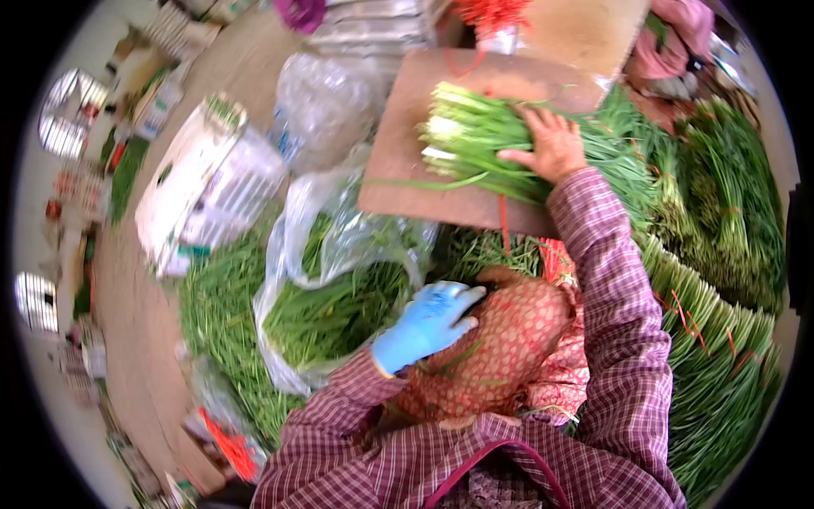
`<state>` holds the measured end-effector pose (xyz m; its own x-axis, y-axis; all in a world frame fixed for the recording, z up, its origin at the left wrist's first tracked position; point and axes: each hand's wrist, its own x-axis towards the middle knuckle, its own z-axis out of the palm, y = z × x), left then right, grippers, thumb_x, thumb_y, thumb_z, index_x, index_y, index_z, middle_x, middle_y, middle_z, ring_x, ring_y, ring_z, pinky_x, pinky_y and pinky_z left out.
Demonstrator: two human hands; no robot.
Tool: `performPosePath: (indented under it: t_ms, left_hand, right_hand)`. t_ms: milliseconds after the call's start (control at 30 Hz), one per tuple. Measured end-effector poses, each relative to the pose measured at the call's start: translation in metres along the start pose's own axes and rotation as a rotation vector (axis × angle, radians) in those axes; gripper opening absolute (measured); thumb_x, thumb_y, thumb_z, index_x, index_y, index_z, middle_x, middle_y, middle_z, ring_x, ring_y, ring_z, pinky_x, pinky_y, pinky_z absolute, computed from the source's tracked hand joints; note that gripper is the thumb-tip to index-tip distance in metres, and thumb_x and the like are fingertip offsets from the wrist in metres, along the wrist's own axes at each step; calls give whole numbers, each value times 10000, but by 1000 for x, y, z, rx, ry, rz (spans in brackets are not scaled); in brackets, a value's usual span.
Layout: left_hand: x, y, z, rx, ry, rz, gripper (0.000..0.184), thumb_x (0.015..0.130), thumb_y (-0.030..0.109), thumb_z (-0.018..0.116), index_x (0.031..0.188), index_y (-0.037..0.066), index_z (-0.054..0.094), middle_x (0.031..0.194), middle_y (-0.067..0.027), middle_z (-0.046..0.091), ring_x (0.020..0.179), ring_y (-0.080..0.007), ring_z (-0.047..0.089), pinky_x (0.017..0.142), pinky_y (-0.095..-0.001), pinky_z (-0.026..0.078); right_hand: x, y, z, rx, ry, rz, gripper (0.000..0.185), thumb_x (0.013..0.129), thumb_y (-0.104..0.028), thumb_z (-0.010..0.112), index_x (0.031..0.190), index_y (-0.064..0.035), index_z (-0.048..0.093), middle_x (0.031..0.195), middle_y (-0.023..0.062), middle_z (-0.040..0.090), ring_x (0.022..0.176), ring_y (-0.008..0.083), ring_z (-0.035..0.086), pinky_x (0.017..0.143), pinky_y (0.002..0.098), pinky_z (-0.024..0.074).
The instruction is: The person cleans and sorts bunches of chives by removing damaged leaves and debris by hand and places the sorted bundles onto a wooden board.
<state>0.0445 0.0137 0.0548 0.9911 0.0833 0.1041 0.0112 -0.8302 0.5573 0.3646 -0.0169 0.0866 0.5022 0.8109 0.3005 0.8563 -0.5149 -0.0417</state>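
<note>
A loose bunch of chives (pixel 475 136) lies across a brown board (pixel 398 178), its white cut ends to the left and green leaves to the right. My bare right hand (pixel 551 144) rests on top of the bunch, thumb and fingers spread. A red strip (pixel 504 225) hangs over the board's near edge; its course beneath the chives is hidden. My left hand (pixel 428 327), in a blue glove, is held over my lap with its fingers apart and nothing in them. Below it is red dotted cloth (pixel 509 339) over my legs.
Left of me, a clear plastic bag (pixel 292 254) holds loose greens, with more greens (pixel 220 297) heaped around it. A white crate (pixel 203 187) stands beyond. Tied bundles of chives (pixel 721 339) are stacked at right. Red strips (pixel 492 13) hang behind the board. Another person's pink sleeve (pixel 670 42) shows at top right.
</note>
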Motion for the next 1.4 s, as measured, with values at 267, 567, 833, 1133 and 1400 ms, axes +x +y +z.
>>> performPosePath:
  t_ms: [267, 567, 833, 1133, 1400]
  left_hand:
    - [-97, -1, 19, -345, 6, -231, 431, 898, 276, 574, 1257, 41, 532, 1098, -148, 608, 980, -319, 592, 862, -412, 467]
    - [-228, -79, -8, -435, 647, -985, 192, 887, 175, 601, 993, 45, 693, 907, -95, 675, 819, -184, 634, 742, -294, 511]
    - [-321, -126, -11, 121, 1031, -1249, 602, 807, 325, 697, 1271, -1, 494, 1234, -188, 515, 1137, -325, 492, 972, -401, 396]
    - [-333, -237, -37, -115, 854, -1237, 671, 771, 444, 720, 1218, -30, 560, 1119, -190, 634, 998, -284, 618, 890, -365, 470]
    - [-346, -285, -51, -935, 1392, -1071, 405, 842, 214, 716, 1110, -70, 608, 993, -126, 663, 819, -181, 617, 717, -260, 501]
  right_hand:
    - [-8, -19, -78, -65, -46, -147, 918, 641, -351, 813, 1427, -319, 339, 1386, 47, 456, 1253, 298, 444, 1042, 513, 333]
    - [-69, -198, -19, 385, -485, -652, 488, 825, -378, 663, 1242, -154, 545, 1213, 140, 600, 1106, 311, 580, 939, 419, 476]
    - [-112, -370, 48, 589, -748, -711, 495, 828, -351, 665, 1219, -70, 551, 1164, 154, 592, 1069, 312, 581, 897, 420, 482]
    - [-107, -451, 101, 436, -594, -795, 872, 731, -415, 747, 1398, -31, 338, 1390, 130, 402, 1249, 298, 427, 1055, 384, 345]
    - [-73, -464, 130, 353, -622, -791, 877, 777, -596, 627, 1422, -81, 331, 1411, 106, 397, 1299, 277, 376, 1083, 453, 297]
